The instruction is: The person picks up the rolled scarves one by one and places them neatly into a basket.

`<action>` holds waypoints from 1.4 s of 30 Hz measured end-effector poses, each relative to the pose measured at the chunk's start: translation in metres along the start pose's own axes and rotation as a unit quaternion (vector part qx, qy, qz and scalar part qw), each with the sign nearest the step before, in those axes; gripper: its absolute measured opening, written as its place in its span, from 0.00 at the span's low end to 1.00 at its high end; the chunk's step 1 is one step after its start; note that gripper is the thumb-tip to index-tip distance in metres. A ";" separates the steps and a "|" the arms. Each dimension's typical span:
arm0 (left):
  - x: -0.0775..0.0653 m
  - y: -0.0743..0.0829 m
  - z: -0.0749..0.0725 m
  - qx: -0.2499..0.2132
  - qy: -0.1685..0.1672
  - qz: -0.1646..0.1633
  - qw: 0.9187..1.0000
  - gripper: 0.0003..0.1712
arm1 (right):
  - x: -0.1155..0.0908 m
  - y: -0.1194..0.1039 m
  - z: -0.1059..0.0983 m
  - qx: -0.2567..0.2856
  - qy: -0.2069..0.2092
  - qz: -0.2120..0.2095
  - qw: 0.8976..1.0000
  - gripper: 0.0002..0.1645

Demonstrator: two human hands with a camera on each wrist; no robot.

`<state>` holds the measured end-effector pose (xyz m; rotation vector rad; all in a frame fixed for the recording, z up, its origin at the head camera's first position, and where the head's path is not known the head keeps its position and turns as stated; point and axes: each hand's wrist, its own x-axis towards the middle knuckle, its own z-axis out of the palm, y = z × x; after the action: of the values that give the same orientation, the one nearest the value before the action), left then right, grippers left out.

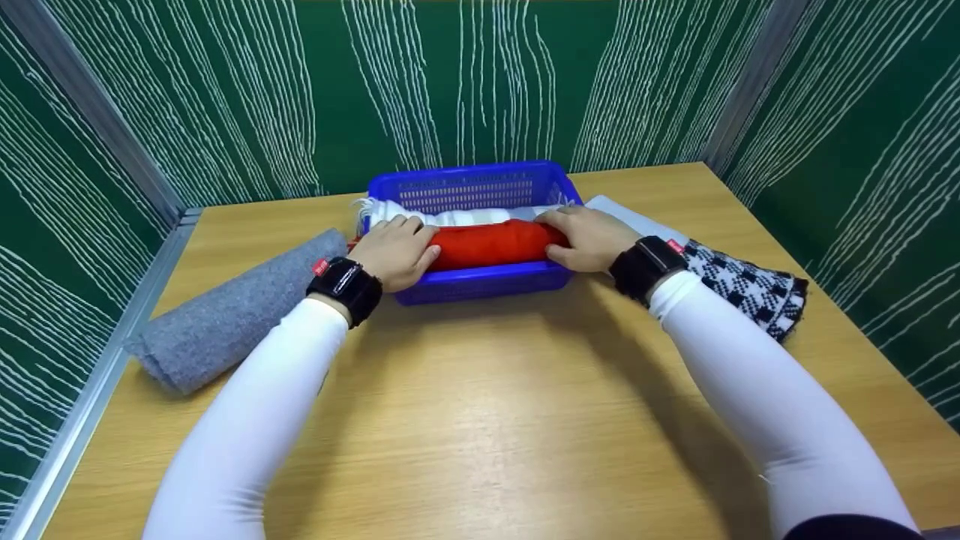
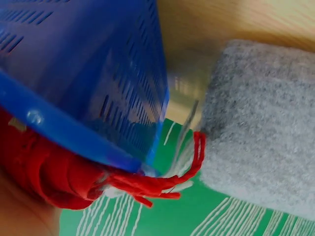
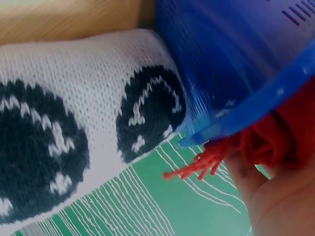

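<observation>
- Keep the rolled red knitted scarf (image 1: pixel 491 244) level as you seat it in the blue perforated plastic basket (image 1: pixel 480 187); press both ends down evenly so the roll does not unwind or ride up over the near rim.
- Tuck the red fringe: both wrist views show tassels (image 2: pixel 147 184) hanging out past the basket's edge, so you would do well to fold them in.
- The red roll lies along the front of the basket, just beside a rolled white scarf (image 1: pixel 465 217) behind it.
- Your left hand (image 1: pixel 394 251) curls over the roll's left end, fingers bent round it, a holding grip and not a flat press.
- Your right hand (image 1: pixel 589 236) does the same at the right end, fingers wrapped over the red cloth.
- A rolled grey felt-like scarf (image 1: pixel 225 319) lies on the wooden table (image 1: pixel 480 420) to your left, near the basket.
- A black-and-white patterned knitted scarf (image 1: pixel 742 285) lies to your right, partly under your forearm.
</observation>
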<state>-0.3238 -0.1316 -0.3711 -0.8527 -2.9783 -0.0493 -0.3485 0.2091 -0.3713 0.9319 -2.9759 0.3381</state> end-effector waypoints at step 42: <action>-0.001 -0.006 0.028 -0.010 0.073 0.006 0.997 0.29 | -0.002 0.005 0.032 0.021 0.077 -0.017 0.997 0.26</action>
<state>-0.3270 -0.1364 -0.3993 -0.8306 -2.8401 -0.1348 -0.3479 0.2077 -0.4040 0.9155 -2.8211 0.4527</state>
